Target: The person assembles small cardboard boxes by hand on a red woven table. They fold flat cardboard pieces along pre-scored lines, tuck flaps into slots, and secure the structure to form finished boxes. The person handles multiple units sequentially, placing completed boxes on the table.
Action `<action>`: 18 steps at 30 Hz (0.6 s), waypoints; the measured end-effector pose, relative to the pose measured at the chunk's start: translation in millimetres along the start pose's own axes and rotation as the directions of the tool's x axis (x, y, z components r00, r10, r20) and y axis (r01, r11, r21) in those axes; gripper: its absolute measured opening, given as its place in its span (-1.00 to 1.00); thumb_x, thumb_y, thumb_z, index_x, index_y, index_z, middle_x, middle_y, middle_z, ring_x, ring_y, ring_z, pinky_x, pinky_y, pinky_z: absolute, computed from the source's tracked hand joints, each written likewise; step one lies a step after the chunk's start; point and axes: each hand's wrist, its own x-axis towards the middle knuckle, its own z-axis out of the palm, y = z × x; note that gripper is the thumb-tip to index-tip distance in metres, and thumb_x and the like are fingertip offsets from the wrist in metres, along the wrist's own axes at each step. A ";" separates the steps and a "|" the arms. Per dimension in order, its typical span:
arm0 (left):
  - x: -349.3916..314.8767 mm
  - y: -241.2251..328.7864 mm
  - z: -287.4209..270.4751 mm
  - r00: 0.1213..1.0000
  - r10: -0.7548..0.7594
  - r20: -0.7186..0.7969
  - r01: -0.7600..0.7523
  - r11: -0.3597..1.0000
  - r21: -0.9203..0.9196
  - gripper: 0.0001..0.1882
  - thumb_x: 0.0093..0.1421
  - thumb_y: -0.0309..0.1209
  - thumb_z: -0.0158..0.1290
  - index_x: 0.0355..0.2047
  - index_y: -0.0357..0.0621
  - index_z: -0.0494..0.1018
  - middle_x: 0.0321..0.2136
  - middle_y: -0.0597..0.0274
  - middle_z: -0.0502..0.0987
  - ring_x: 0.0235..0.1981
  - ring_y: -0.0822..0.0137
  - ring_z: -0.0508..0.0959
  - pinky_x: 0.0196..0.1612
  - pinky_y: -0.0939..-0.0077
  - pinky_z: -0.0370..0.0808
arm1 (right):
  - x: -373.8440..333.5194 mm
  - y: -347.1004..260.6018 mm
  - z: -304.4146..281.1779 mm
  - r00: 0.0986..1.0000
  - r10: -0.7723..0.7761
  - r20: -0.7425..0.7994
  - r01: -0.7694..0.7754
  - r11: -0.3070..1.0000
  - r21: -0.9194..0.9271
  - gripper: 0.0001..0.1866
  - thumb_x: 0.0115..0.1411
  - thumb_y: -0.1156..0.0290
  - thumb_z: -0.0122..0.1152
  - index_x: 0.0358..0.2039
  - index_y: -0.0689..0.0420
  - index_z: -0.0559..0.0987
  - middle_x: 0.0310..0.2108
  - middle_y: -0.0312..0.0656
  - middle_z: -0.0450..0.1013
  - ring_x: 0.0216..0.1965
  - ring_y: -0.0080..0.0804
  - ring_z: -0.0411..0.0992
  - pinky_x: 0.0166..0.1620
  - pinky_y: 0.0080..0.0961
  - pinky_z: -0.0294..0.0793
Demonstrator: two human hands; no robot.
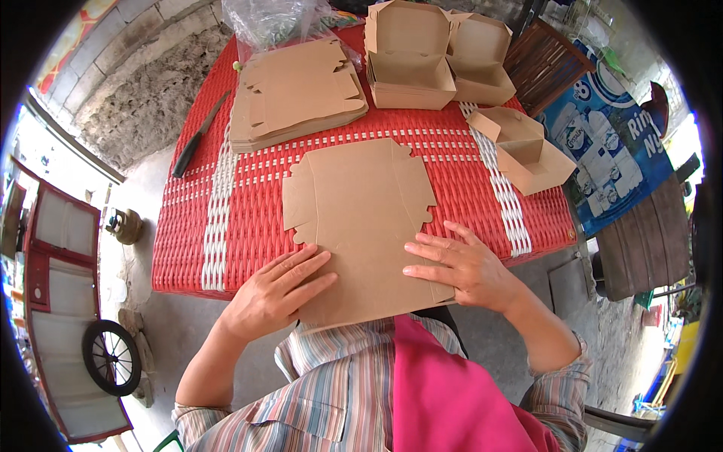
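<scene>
Closest to me is a pink apron (444, 392) over a striped shirt (331, 399), and just above it both hands press down on a flat, unfolded cardboard box blank (361, 203) that lies on the near edge of a red woven table (188, 226) with white stripes. On the left I see my left hand (275, 290) laid palm down on the blank's lower left corner, fingers (305, 264) stretched out flat and close together, gripping nothing. My right hand (463, 267) rests the same way on the lower right part, fingers (429, 245) straight and slightly spread, pointing left, nothing closed in them. The blank overhangs the table edge toward my chest. Farther back, from left to right, I make out a dark-handled knife (197, 137) near the table's left edge, a stack of flat blanks (297, 94), a clear plastic bag (275, 21), two folded open boxes (437, 56) side by side, and one half-folded box (527, 151) near the right edge.
</scene>
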 end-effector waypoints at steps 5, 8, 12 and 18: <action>4.7 -10.4 15.1 0.959 -0.223 -0.173 0.170 0.946 -0.276 -0.54 -0.11 -0.62 0.21 -0.11 -0.19 0.56 -0.13 0.06 0.61 -0.02 0.10 0.59 0.03 0.27 0.54 | 9.7 5.0 0.4 0.983 0.135 -0.126 -0.093 0.951 0.294 -0.27 -0.03 0.57 0.29 0.21 -0.12 0.40 0.13 -0.31 0.44 0.16 -0.29 0.38 0.29 -0.17 0.10; 18.5 0.4 14.6 0.833 -0.530 -0.161 0.417 0.791 -0.448 -0.72 0.00 -0.58 0.22 -0.21 -0.28 0.56 -0.23 0.05 0.64 -0.17 0.12 0.65 -0.11 0.32 0.57 | 22.2 15.9 2.4 0.942 0.244 -0.230 -0.143 0.913 0.382 -0.28 0.03 0.53 0.34 0.24 -0.01 0.35 0.03 -0.30 0.51 -0.01 -0.29 0.51 0.21 -0.28 0.25; 35.5 2.1 23.5 0.647 -0.725 -0.237 0.504 0.640 -0.580 -0.49 0.10 -0.48 0.26 0.06 -0.25 0.37 -0.25 -0.04 0.63 -0.24 0.15 0.67 -0.22 0.37 0.56 | 49.3 18.2 10.4 0.770 0.607 -0.196 -0.205 0.527 0.825 -0.19 0.14 0.47 0.37 0.34 0.05 0.14 -0.16 -0.09 0.58 -0.20 -0.47 0.56 -0.14 -0.49 0.51; 56.0 5.5 32.6 0.502 -0.804 -0.318 0.421 0.548 -0.722 -0.12 0.07 -0.54 0.26 0.33 -0.15 0.02 -0.17 -0.13 0.59 -0.14 0.06 0.63 -0.07 0.29 0.55 | 63.4 16.3 12.1 0.667 0.735 -0.122 -0.267 0.390 0.881 -0.02 0.10 0.57 0.37 0.42 -0.05 -0.01 -0.24 -0.08 0.56 -0.27 -0.48 0.54 -0.17 -0.51 0.48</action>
